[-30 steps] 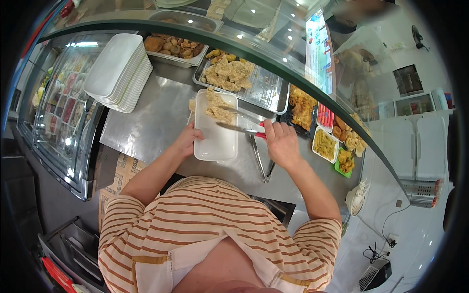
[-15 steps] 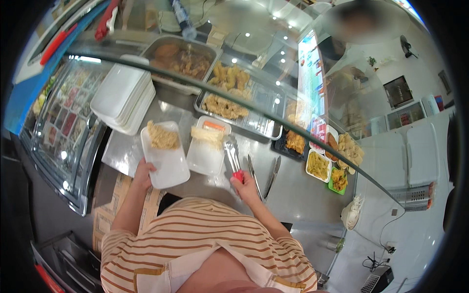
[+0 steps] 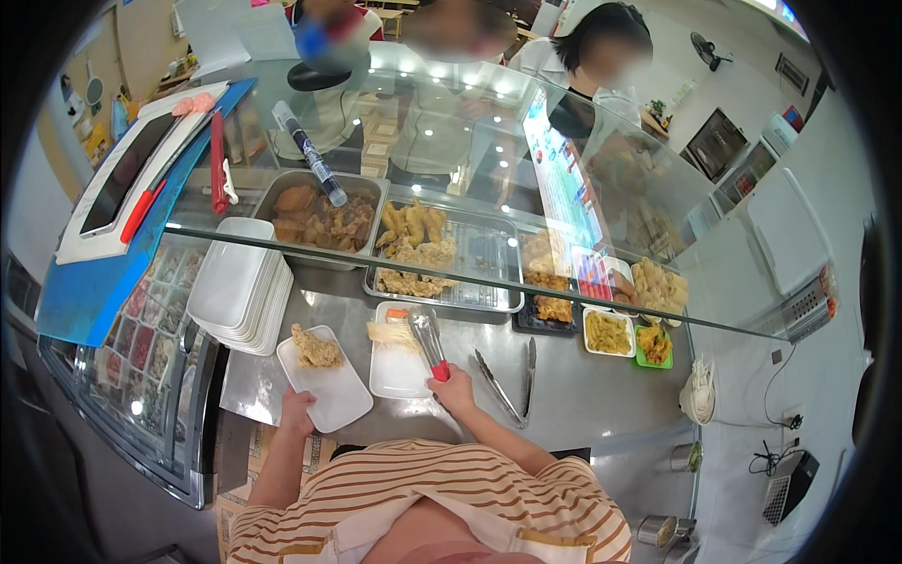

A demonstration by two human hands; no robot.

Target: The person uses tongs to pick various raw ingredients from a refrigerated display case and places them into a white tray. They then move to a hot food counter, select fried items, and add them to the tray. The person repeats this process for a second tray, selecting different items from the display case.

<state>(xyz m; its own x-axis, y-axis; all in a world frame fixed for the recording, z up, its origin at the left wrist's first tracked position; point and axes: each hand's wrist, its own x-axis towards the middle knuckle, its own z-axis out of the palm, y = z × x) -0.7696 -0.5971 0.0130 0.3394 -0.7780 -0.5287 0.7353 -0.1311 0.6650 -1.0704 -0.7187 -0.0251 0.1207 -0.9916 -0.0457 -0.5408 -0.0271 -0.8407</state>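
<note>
My left hand (image 3: 298,414) is closed on the near left edge of a white rectangular plate (image 3: 340,402). A piece of fried, breaded food (image 3: 318,349) lies at that plate's far end. My right hand (image 3: 454,390) grips metal tongs (image 3: 428,340) by their red part. The tongs' head is over the far right edge of a second white plate (image 3: 399,378), which rests on the steel counter. This second plate carries pale strips of food (image 3: 393,334) and something orange behind them. Whether the tongs touch that food I cannot tell.
White plates (image 3: 235,291) are stacked at the left. Another pair of tongs (image 3: 505,390) lies on the counter (image 3: 573,404). Under the glass shelf (image 3: 451,268) stand a tray of fried food (image 3: 413,282) and a pan of brown food (image 3: 329,226). Several people stand beyond.
My view has tilted up, showing more of the people beyond the glass. The tongs in my right hand have shifted left, onto the second plate's edge. My left hand still holds its plate.
</note>
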